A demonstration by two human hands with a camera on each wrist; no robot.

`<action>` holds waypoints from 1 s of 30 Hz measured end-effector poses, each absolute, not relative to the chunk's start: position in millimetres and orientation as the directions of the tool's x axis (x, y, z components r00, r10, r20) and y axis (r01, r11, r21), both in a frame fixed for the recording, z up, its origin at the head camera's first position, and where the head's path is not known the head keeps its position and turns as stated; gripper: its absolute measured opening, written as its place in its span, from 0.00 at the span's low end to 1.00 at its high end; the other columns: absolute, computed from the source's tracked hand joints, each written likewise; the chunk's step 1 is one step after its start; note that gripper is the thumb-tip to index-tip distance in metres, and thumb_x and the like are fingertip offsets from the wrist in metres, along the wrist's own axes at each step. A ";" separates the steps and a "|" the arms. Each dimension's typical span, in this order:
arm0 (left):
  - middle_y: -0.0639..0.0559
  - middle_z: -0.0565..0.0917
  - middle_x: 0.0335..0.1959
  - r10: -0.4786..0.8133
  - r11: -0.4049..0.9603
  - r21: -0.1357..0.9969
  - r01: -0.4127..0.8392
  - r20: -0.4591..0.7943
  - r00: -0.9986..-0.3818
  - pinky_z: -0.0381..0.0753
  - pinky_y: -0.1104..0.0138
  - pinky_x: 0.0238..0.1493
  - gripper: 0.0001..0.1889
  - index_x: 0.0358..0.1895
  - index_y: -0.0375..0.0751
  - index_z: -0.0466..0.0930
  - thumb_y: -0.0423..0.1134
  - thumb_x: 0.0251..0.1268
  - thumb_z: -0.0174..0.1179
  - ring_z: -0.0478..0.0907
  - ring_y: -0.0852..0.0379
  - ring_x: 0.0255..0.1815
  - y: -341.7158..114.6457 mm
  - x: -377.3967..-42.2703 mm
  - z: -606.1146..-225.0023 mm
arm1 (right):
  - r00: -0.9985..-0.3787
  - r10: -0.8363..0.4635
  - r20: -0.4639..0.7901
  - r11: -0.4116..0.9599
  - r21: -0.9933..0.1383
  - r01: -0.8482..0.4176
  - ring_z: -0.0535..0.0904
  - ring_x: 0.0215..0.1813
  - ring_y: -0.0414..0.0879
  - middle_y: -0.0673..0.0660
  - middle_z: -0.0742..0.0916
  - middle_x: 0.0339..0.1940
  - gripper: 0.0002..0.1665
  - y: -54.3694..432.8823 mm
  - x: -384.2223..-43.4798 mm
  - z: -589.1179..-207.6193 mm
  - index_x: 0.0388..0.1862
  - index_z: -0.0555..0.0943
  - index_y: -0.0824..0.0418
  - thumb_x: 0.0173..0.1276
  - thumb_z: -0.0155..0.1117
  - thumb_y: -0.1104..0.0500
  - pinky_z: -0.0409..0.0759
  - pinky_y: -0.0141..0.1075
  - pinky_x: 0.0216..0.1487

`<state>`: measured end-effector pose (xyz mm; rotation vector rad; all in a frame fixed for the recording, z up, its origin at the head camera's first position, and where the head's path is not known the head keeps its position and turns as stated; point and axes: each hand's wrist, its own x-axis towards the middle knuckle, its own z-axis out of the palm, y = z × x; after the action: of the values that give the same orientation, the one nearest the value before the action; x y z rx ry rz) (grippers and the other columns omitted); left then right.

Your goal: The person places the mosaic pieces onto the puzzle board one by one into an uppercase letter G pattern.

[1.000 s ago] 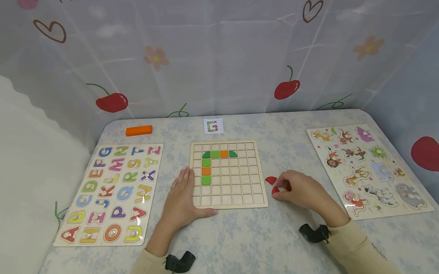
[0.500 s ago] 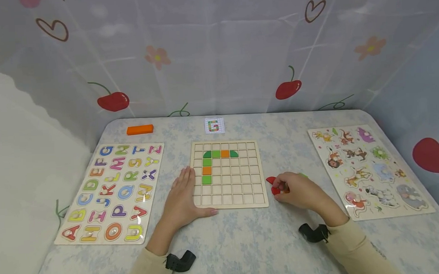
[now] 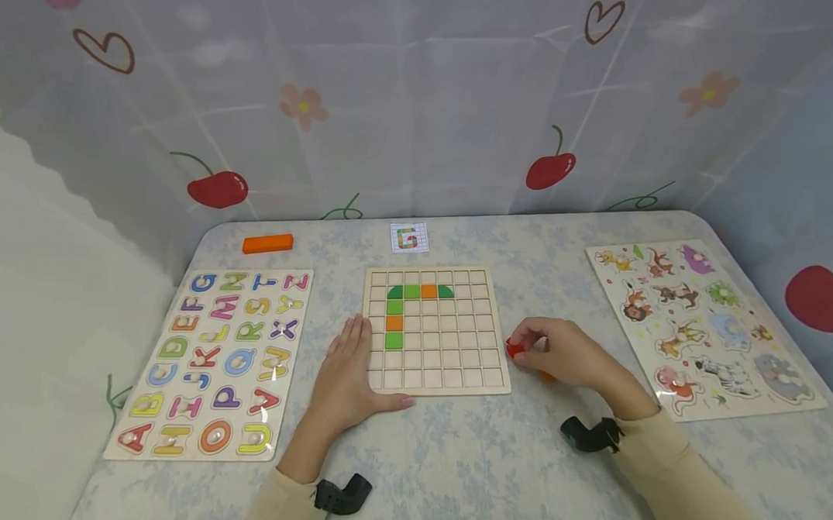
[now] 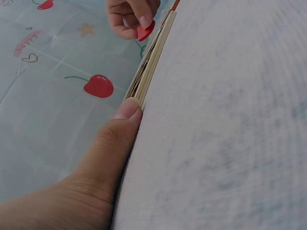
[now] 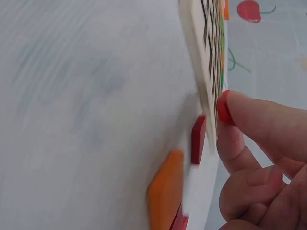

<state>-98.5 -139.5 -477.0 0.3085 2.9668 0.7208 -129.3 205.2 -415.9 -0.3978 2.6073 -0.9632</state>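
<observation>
My right hand (image 3: 562, 353) pinches a small red piece (image 4: 146, 31) between thumb and fingertips, just off the right edge of the wooden grid board (image 3: 440, 358). In the right wrist view that red piece (image 5: 224, 108) is held above the table, while a second red piece (image 5: 198, 140) and an orange piece (image 5: 166, 191) lie below. My left hand (image 3: 345, 381) rests against the board, straight fingers along its left edge and thumb (image 4: 108, 143) at the near edge. Green and orange tiles (image 3: 394, 323) fill part of a column and a row on the grid.
A small pattern card (image 3: 409, 238) lies behind the board, with an orange block (image 3: 268, 244) to its left. An alphabet puzzle (image 3: 212, 366) lies at the left, an animal puzzle (image 3: 706, 329) at the right. A printed curtain (image 3: 410, 113) hangs behind the table.
My right hand has picked up the red piece from beside the board and shifted slightly left and up. My left hand stays at the board's edge.
</observation>
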 end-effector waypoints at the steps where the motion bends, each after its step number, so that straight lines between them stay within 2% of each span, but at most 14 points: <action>1: 0.43 0.41 0.83 0.212 0.869 0.461 0.178 -0.022 -0.977 0.44 0.50 0.82 0.78 0.80 0.35 0.39 0.81 0.30 0.67 0.36 0.48 0.84 -139.6 -98.6 -477.1 | -0.908 -0.361 -0.214 0.723 -0.679 -0.127 0.71 0.25 0.45 0.51 0.82 0.35 0.06 200.3 -130.8 -416.0 0.39 0.82 0.52 0.65 0.70 0.59 0.72 0.34 0.23; 12: 0.44 0.41 0.83 0.214 0.867 0.466 0.174 -0.035 -0.976 0.44 0.50 0.82 0.77 0.80 0.35 0.39 0.81 0.32 0.67 0.36 0.48 0.84 -139.9 -98.6 -476.5 | -0.896 -0.392 -0.208 0.621 -0.778 -0.092 0.76 0.37 0.46 0.49 0.84 0.34 0.06 122.6 -142.2 -424.5 0.37 0.84 0.47 0.63 0.73 0.56 0.74 0.36 0.36; 17: 0.44 0.41 0.83 0.220 0.869 0.461 0.179 -0.037 -0.975 0.44 0.50 0.82 0.77 0.80 0.36 0.40 0.81 0.32 0.66 0.36 0.48 0.84 -140.4 -99.2 -476.8 | -0.892 -0.411 -0.185 0.599 -0.793 -0.111 0.77 0.36 0.44 0.47 0.84 0.32 0.06 89.7 -143.9 -428.7 0.36 0.84 0.48 0.62 0.74 0.56 0.75 0.35 0.37; 23: 0.44 0.41 0.83 0.229 0.870 0.455 0.189 -0.034 -0.973 0.44 0.51 0.82 0.76 0.80 0.36 0.40 0.82 0.33 0.65 0.36 0.49 0.84 -141.0 -99.1 -476.3 | -0.875 -0.462 -0.146 0.572 -0.803 -0.168 0.78 0.32 0.42 0.47 0.84 0.30 0.05 61.6 -142.0 -429.5 0.36 0.84 0.53 0.63 0.73 0.58 0.77 0.33 0.35; 30: 0.43 0.43 0.83 0.233 0.865 0.459 0.201 -0.013 -0.972 0.44 0.50 0.82 0.76 0.80 0.34 0.41 0.81 0.33 0.66 0.37 0.48 0.84 -141.9 -98.4 -475.8 | -0.869 -0.483 -0.111 0.625 -0.739 -0.252 0.78 0.33 0.38 0.44 0.84 0.30 0.04 45.0 -137.8 -433.4 0.36 0.84 0.52 0.64 0.71 0.56 0.77 0.32 0.38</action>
<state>-98.4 -141.9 -475.8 0.3457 2.9681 0.7198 -137.8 45.0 -433.4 -0.5938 2.5511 -1.0929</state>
